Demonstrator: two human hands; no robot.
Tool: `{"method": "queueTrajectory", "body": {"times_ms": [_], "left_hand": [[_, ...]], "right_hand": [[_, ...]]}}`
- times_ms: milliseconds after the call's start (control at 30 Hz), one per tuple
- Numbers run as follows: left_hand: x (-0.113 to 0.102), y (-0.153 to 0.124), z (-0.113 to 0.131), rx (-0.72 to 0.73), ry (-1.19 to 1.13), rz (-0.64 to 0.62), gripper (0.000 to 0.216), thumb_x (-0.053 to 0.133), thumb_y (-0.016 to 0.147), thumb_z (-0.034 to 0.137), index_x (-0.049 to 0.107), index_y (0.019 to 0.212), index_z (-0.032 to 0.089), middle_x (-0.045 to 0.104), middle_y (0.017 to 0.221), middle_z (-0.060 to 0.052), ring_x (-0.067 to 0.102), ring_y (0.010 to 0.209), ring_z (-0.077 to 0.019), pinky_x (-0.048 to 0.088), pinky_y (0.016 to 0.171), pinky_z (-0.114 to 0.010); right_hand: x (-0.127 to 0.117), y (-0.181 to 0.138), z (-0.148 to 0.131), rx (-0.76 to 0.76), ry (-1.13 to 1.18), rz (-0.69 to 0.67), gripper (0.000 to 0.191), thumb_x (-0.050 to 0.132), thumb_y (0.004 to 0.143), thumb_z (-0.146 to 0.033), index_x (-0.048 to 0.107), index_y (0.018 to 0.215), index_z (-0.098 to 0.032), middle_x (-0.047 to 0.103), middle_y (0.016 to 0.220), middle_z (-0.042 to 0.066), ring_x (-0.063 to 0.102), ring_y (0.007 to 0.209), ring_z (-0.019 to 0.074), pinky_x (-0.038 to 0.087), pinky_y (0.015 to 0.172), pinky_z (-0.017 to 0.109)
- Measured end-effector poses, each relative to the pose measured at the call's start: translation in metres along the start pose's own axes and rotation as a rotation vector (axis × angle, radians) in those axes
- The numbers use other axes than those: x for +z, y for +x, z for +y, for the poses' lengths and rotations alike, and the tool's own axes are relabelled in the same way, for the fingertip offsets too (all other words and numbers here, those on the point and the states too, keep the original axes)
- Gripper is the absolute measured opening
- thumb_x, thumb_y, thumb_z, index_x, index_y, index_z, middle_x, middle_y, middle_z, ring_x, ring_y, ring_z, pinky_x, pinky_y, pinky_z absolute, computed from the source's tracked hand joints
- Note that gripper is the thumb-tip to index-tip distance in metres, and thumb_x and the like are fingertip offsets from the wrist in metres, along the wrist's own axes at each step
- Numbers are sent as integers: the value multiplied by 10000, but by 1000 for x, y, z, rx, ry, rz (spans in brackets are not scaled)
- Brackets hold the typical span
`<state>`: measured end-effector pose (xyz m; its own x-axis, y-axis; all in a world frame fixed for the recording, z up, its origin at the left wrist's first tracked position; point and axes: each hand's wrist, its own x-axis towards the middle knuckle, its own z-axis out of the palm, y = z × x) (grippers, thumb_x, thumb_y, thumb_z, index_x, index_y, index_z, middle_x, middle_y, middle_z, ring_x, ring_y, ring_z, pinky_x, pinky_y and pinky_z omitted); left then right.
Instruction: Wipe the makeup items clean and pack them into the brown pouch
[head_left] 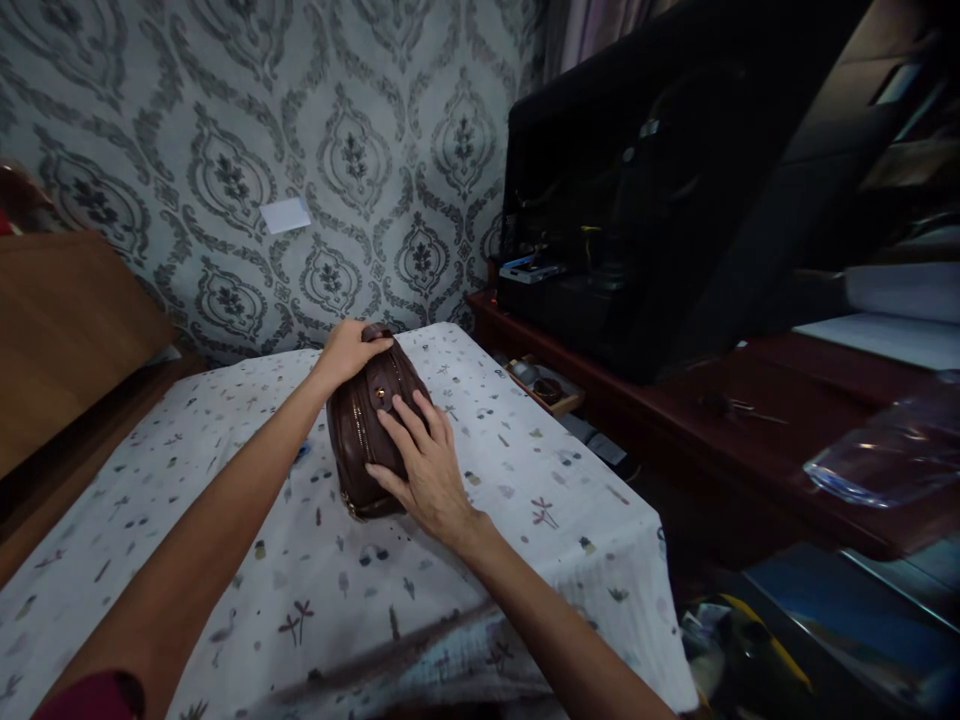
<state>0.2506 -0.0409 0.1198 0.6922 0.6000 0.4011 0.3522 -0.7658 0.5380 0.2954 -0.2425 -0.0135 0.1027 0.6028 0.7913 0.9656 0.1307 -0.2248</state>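
Observation:
A dark brown leather-look bag (347,462) with brass-coloured zips and a small metal stud lies on the printed white cloth. My left hand (349,352) is closed on its far end, with the thumb pressed over a short strap (377,333); the fingers behind the bag are partly hidden. Across the bag's near right part, my right hand (427,475) lies with fingers spread and stretched, touching the surface near the stud and the zip. A zip pull (350,506) hangs at the bag's near left corner.
The patterned white cloth (525,480) covers the table under the bag. At the right stand a dark red desk (750,400) and a large black cabinet-like shape (600,200). A clear plastic package (877,450) lies on the desk. A brown wooden board (75,330) stands at left.

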Motion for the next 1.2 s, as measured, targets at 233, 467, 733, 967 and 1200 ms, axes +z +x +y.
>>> {"method": "queueTrajectory", "body": {"times_ms": [233, 467, 733, 967, 1200], "left_hand": [[4, -7, 7, 15, -62, -14, 319, 651, 731, 442, 509, 578, 201, 447, 555, 43, 412, 575, -138, 318, 577, -279], [-15, -18, 3, 103, -183, -86, 364, 681, 701, 515, 701, 831, 175, 694, 877, -39, 615, 844, -219, 466, 780, -317], [-38, -37, -39, 35, -38, 20, 326, 647, 735, 513, 634, 725, 187, 644, 738, -25, 572, 752, -215, 409, 690, -322], [-30, -41, -39, 24, -98, 60, 294, 622, 701, 473, 646, 713, 180, 627, 680, -4, 539, 691, -190, 390, 681, -316], [-27, -49, -34, -22, -268, 56, 329, 643, 695, 492, 663, 749, 168, 675, 759, -33, 586, 759, -208, 446, 750, -328]], "right_hand": [[1, 0, -1, 11, -57, -55, 601, 535, 1004, -503, 480, 1514, -190, 462, 1589, 147, 362, 1512, 297, 299, 1228, 567], [-4, 0, -1, 16, -26, -61, 591, 498, 1014, -514, 485, 1505, -185, 443, 1599, 155, 334, 1524, 312, 303, 1219, 597], [-14, -7, 3, -45, 12, -78, 539, 462, 1035, -448, 480, 1506, -186, 439, 1601, 150, 320, 1531, 301, 313, 1222, 573], [-10, -7, 3, -51, -47, -81, 542, 459, 1042, -467, 484, 1508, -190, 439, 1604, 146, 337, 1521, 300, 325, 1213, 558], [-8, -8, 3, -15, -30, -101, 557, 478, 1032, -465, 461, 1532, -220, 407, 1628, 130, 323, 1529, 305, 299, 1222, 580]]}}
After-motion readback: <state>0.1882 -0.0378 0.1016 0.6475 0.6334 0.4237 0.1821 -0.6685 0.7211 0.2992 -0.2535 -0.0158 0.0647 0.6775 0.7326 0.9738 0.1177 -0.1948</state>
